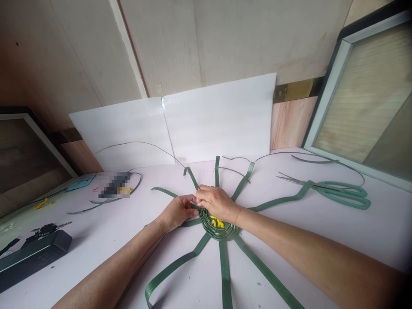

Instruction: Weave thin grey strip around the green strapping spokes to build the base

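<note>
A small round woven piece of green plastic strips (pixel 219 229) lies on the white table, with a yellow bit (pixel 217 222) at its centre. Long green strips (pixel 225 274) fan out from it in all directions. My left hand (pixel 178 211) pinches a strip at the weave's left far edge, fingers closed. My right hand (pixel 215 201) rests over the top of the weave, its fingers pinched on a green strip right beside the left fingertips. The two hands touch each other.
Green-handled scissors (pixel 337 192) lie at the right. A black box (pixel 32 256) and keys (pixel 45 229) sit at the left edge, with a blurred dark object (pixel 114 185) behind. White sheets (pixel 180 124) lean on the wall; a framed panel (pixel 363 98) stands right.
</note>
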The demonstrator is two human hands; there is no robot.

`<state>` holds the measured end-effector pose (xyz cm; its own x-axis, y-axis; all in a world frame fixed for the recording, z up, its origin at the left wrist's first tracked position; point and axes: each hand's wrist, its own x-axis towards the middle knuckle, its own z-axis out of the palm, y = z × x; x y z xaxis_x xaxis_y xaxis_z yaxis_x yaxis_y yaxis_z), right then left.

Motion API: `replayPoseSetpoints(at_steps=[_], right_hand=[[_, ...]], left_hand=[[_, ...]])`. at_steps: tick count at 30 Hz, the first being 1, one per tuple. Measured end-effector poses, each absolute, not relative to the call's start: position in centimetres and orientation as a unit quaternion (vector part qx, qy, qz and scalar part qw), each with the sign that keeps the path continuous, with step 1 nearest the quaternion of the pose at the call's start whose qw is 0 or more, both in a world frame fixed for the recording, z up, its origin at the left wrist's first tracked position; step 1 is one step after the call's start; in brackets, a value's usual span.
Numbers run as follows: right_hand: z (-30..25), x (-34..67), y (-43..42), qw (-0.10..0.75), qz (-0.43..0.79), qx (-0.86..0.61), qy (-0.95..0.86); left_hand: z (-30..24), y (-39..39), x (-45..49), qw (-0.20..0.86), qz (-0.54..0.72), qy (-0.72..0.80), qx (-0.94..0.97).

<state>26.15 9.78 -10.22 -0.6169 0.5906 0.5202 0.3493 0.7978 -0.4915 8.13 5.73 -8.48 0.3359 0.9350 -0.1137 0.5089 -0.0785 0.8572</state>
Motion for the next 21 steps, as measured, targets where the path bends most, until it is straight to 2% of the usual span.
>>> replayPoseSetpoints(at_steps=[8, 14, 21], right_hand=[[-9.7, 26.0, 10.0, 0.339, 0.219, -0.257, -0.878], [-7.1, 26.9, 9.1, 0.414, 0.26, -0.319, -0.812], [-8.9, 26.6, 5.7, 0.267, 0.207, -0.414, -0.846]], left_hand=[[-8.9, 6.3, 7.9, 0.439, 0.229, 0.51, 0.703], [-9.1, 6.0, 8.0, 0.417, 0.239, 0.515, 0.71], [-9.1, 5.9, 8.1, 0.374, 0.238, 0.561, 0.699]])
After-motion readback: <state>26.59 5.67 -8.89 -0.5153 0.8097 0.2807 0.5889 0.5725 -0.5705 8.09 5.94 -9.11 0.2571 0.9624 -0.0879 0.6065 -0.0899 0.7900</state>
